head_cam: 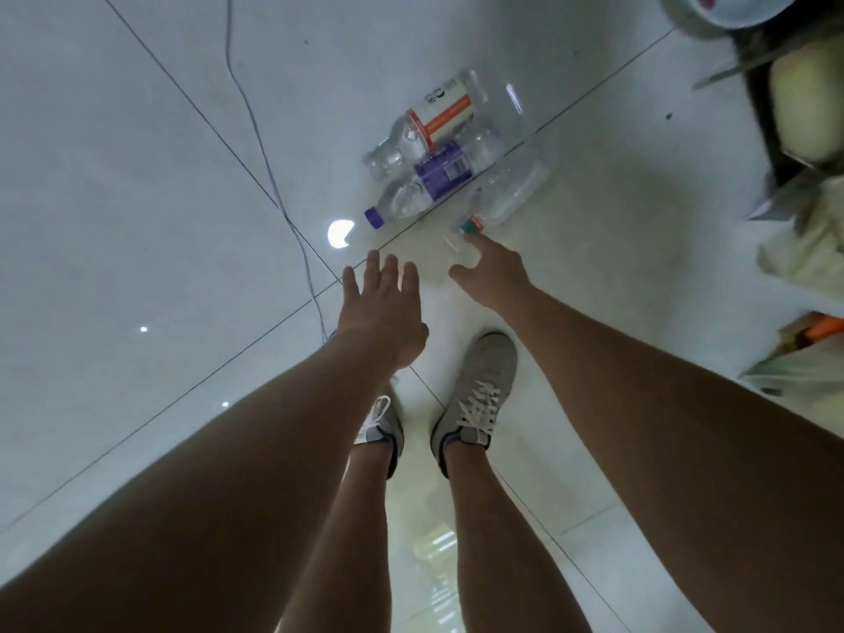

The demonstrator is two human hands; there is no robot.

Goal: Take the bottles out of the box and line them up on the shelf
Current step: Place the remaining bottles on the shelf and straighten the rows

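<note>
My left hand (383,308) and right hand (491,276) are wide open; I should grab the green-cap bottle (507,194) round its middle.

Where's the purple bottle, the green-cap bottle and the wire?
purple bottle (442,169): head view, on its label.
green-cap bottle (514,187): head view, on its clear body.
wire (227,34): head view, on its upper stretch.

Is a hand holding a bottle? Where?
Nothing is held. The left hand is open; the right hand just reaches the cap end of the green-capped bottle, not gripping it.
</note>
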